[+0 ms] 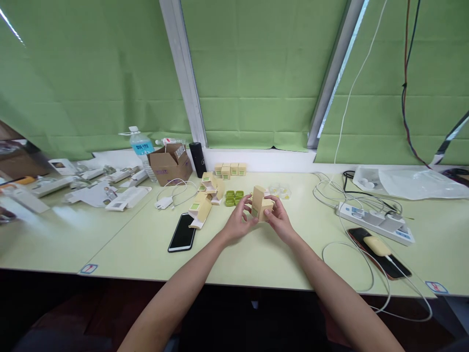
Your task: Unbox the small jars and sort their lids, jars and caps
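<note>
Both my hands are raised above the middle of the table around a small tan cardboard box [258, 201], whose tall flap stands up. On its left side, the fingers of my left hand [239, 221] grip it near a green label. My right hand [281, 220] pinches the box from the right with thumb and fingers. Just beyond my left hand is a group of small green square containers [234, 197]. A clear plastic tray [280, 190] with yellow bits lies behind my right hand. Unfolded tan boxes [201, 207] are piled to the left.
Several closed small boxes [230, 170] stand by the wall. Left are a black phone [182, 233], a white charger [163, 202], a brown carton [170, 166], a black cylinder [198, 159] and a water bottle [142, 146]. Right are a power strip [375, 222], another phone [397, 266] and loose cables.
</note>
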A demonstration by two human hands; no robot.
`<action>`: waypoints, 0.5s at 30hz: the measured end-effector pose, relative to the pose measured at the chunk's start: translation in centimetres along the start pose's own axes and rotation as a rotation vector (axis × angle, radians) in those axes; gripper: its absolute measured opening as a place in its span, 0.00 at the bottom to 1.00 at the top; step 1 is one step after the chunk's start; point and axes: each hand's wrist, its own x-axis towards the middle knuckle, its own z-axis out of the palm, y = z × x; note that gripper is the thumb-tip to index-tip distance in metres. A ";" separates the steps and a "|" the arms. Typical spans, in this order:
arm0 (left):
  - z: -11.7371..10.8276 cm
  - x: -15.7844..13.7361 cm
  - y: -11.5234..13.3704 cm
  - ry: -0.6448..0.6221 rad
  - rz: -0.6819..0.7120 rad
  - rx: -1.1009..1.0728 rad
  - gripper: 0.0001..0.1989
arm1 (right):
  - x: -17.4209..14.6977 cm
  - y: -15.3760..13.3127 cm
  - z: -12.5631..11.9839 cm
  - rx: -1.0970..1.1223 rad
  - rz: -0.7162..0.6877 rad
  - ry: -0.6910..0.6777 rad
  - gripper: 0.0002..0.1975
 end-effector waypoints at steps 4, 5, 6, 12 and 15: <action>0.3 -0.2 0.4 -0.031 -0.086 0.060 0.38 | -0.3 1.0 0.5 -0.283 -0.157 -0.012 0.21; 0.4 -0.2 0.4 -0.024 -0.092 0.047 0.35 | -0.4 1.1 0.5 -0.348 -0.192 -0.018 0.19; 0.4 -0.1 0.5 -0.008 -0.093 0.024 0.31 | -0.5 1.1 0.6 -0.419 -0.239 -0.019 0.18; 0.3 0.6 -0.2 0.127 -0.095 -0.108 0.25 | -1.1 -0.4 0.5 -0.814 -0.627 0.054 0.07; 0.2 0.5 -0.7 0.100 -0.076 -0.132 0.25 | -1.0 -0.7 0.4 -0.853 -0.633 0.060 0.14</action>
